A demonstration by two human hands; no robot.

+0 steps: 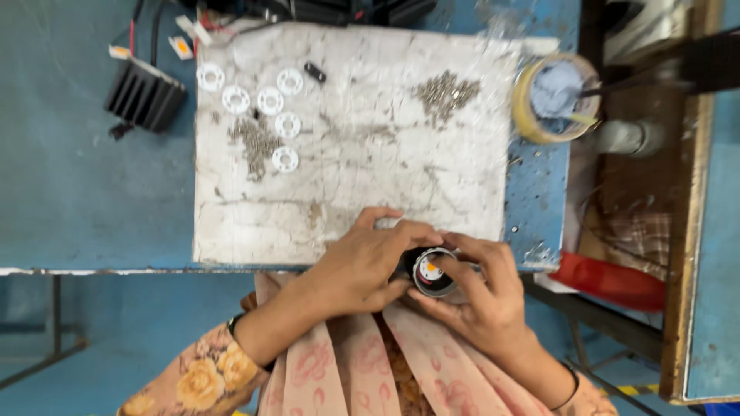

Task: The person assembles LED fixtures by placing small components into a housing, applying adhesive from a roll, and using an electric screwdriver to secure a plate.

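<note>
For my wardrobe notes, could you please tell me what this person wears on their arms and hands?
The left hand is bare, with a dark band at its wrist and a sleeve printed with yellow roses. The right hand is bare too, with a thin dark bangle.

labels: small white-orange tags (182, 48) | top left, beside black finned block (145, 94)

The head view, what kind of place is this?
Probably a small assembly workshop: a worn white board on a blue bench, heaps of small screws, white plastic rings, and both hands holding a round part.
</note>
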